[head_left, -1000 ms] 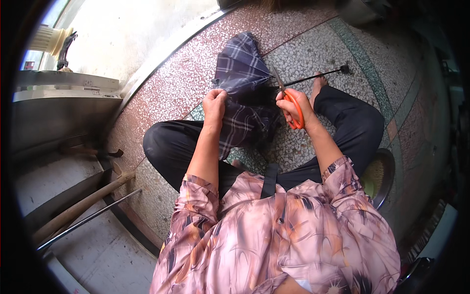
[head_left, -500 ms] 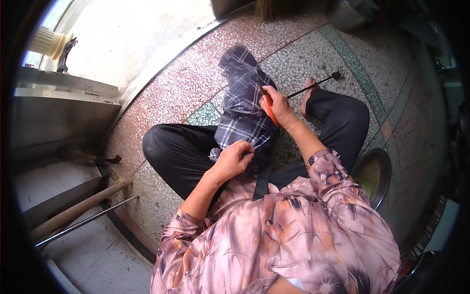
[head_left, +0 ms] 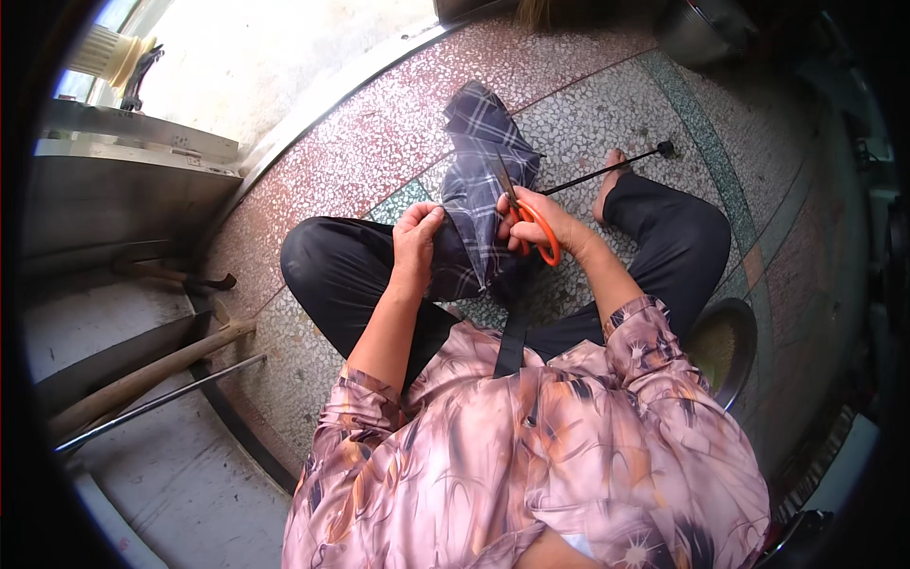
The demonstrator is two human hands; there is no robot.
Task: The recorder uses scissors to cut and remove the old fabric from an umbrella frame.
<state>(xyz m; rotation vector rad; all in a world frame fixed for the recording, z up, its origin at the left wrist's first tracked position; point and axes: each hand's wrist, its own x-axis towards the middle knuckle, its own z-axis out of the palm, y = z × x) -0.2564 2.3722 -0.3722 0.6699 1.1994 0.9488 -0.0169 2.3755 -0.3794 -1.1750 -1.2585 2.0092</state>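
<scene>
A dark blue and white plaid cloth [head_left: 479, 204] hangs and lies in folds between my legs, its far end over the speckled floor. My left hand [head_left: 414, 245] is closed in a pinch at the cloth's left side, seemingly on its edge. My right hand [head_left: 553, 220] holds a pair of scissors [head_left: 552, 251] with orange handles, fingers in and around the loops. The dark blades point away from me over the cloth, their tips resting on or just above it. Part of the cloth near my lap is in shadow.
A thin black rod [head_left: 607, 171] with a knob reaches past my bare right foot [head_left: 611, 180]. Right of my knee stands a round metal basin [head_left: 730, 346]. To the left are a wooden pole [head_left: 152, 375], a metal rod [head_left: 171, 398] and a metal cabinet [head_left: 123, 204].
My left hand has moved forward and left from the cloth's near edge. The scissors have turned, showing their blades over the cloth. The cloth has shifted and refolded.
</scene>
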